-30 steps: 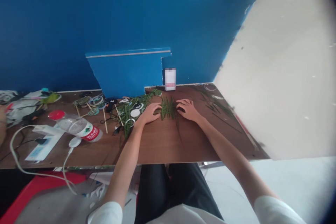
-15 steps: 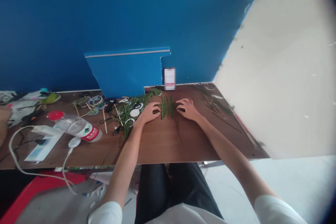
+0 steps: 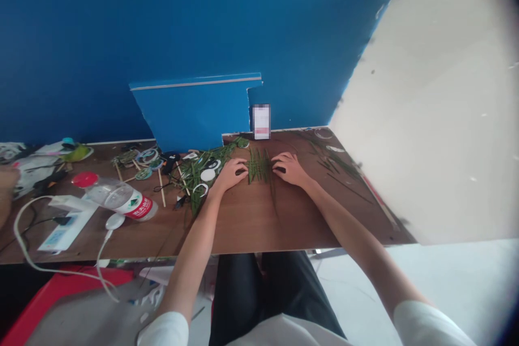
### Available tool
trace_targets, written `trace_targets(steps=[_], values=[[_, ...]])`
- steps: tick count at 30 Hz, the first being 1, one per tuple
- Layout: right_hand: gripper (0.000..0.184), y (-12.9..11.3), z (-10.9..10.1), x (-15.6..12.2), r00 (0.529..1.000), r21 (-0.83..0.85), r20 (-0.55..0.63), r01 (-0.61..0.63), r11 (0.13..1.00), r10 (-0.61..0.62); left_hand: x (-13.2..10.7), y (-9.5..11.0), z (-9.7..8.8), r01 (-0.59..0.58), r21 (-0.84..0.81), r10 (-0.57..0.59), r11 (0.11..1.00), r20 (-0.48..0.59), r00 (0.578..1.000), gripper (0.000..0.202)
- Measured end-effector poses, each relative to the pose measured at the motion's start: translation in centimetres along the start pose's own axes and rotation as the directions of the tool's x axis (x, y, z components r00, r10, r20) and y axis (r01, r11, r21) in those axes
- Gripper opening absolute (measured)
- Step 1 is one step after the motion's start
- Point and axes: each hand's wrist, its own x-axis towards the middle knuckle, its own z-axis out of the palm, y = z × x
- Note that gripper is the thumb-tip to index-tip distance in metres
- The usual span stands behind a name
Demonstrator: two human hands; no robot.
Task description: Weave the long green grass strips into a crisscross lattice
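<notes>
Head view, sole view.

Work in hand: a small flat mat of green strips (image 3: pixel 259 166) lies on the brown bench (image 3: pixel 259 224), towards its far edge, between the two hands. The left hand (image 3: pixel 230 174) lies palm down, its fingers close together and its tips on the mat's left edge. The right hand (image 3: pixel 288 168) is knuckles up, with its fingers bent down onto the right edge. Whether either hand nips a single strip cannot be told.

Judgement: the mat is being held or squared from both sides. Any further handling calls for even pressure, as loose ends stick out front and back.

Edges and room: the bench is bare from the mat to the near edge. To the left, loose green strips (image 3: pixel 198 174) and white rings crowd just beside the left hand. A water bottle (image 3: pixel 117 198) and a power strip (image 3: pixel 65 224) lie further left. A blue board (image 3: pixel 194 111) leans close behind. Scattered strips (image 3: pixel 336 165) lie to the right, near the white wall (image 3: pixel 425 119).
</notes>
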Motion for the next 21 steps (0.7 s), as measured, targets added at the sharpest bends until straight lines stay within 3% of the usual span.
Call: trace_targets(steps=[21], values=[[0.016,-0.18,-0.12,0.0,0.999,0.036,0.035,-0.018,0.999,0.017,0.58,-0.11,0.92,0.04,0.052,-0.038,0.998,-0.039,0.998,0.008]])
